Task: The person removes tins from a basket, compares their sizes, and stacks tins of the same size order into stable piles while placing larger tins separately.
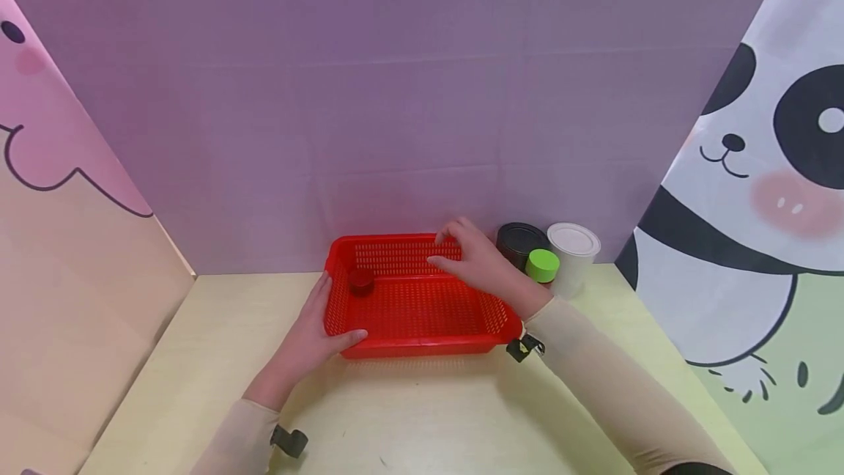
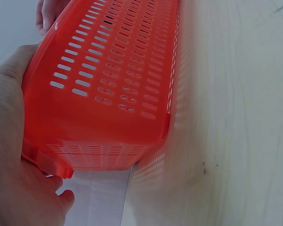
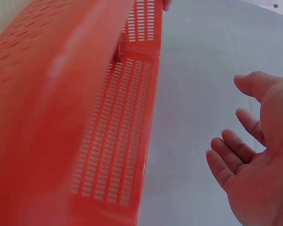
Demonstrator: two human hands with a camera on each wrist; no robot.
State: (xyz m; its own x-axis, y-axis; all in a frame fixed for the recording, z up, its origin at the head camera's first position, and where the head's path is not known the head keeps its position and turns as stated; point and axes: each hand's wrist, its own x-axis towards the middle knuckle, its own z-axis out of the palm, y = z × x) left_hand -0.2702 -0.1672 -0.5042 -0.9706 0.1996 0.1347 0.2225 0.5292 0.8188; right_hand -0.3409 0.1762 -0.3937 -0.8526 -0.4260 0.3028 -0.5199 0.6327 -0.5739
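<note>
One red perforated plastic basket sits on the pale yellow tabletop near the purple back wall, and it holds a single small dark red round cap at its ten o'clock corner. The left hand grips the basket's eight o'clock corner, thumb hooked along the near rim and fingers laid on the side wall. The right hand hovers over the two o'clock part, fingers relaxed and slightly spread, holding nothing. At three o'clock of the basket stand three containers: one black cylindrical can, one white lidded tub and one small jar with a lime green lid.
</note>
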